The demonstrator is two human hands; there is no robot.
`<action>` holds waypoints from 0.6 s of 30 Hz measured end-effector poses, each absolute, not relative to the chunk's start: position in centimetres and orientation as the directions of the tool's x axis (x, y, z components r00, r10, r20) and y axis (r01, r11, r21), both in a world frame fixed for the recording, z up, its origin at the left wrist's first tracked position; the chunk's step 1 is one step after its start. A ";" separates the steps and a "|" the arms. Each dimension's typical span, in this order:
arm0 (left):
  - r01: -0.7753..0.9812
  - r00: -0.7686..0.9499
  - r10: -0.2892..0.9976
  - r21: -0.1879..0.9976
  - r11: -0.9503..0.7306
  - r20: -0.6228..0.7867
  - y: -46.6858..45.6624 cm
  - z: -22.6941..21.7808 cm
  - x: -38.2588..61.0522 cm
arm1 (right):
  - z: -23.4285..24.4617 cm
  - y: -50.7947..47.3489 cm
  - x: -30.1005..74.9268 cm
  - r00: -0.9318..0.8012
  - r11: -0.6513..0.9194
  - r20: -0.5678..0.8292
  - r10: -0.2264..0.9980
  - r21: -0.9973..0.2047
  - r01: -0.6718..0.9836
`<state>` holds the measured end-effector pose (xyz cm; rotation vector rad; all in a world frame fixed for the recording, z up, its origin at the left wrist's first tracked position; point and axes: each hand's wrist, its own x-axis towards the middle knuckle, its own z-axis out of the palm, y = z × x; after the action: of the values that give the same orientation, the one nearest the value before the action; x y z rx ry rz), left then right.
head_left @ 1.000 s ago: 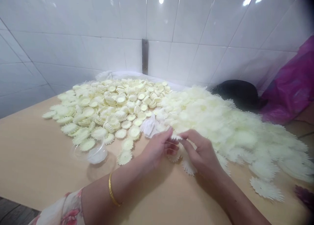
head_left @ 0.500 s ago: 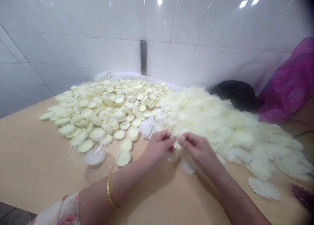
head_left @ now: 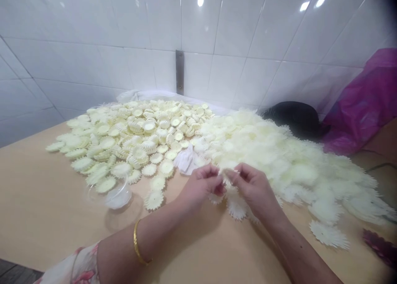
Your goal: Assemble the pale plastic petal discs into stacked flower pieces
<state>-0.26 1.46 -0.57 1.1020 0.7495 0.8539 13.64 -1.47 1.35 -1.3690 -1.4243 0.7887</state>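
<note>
Between both hands is a small pale cream fabric flower piece [head_left: 227, 176] with a toothed edge, partly hidden by the fingers. My left hand [head_left: 203, 182] pinches its left side between thumb and fingers. On the other side my right hand [head_left: 252, 187] grips it with thumb and forefinger. Flat toothed petal discs [head_left: 237, 207] lie on the table just below the hands. A large heap of thin flat petal pieces [head_left: 266, 151] spreads behind and to the right. Cupped, shaped flower pieces [head_left: 139, 131] are piled to the left.
A white crumpled cloth [head_left: 186, 160] lies between the piles. Left of my forearm stands a small clear container [head_left: 118, 196] with white contents, on the wooden table [head_left: 62, 213]. A black rounded object [head_left: 293, 118] and a pink plastic bag [head_left: 362, 98] are by the tiled wall [head_left: 142, 69].
My right hand's fingers have shifted slightly along the flower piece's edge, and its toothed rim now shows at a different angle. The whole view has moved slightly.
</note>
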 end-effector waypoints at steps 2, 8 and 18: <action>-0.204 0.469 0.879 0.959 0.196 -0.080 1.4 -0.5 -0.3 | 1.3 -1.4 13.6 0.100 0.174 0.228 0.968 -0.905 0.388; -0.209 0.468 0.881 0.962 0.178 -0.061 1.2 -0.3 -0.3 | 0.9 -1.3 13.5 0.102 0.190 0.292 0.951 -0.812 0.552; -0.228 0.460 0.878 0.939 0.258 -0.130 1.1 -0.8 0.1 | 1.0 -1.2 13.3 0.094 0.149 0.245 0.965 -0.807 0.571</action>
<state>0.08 1.08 -0.81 1.0417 0.7670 0.8588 13.30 -1.23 0.96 -1.5258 -1.5812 0.5865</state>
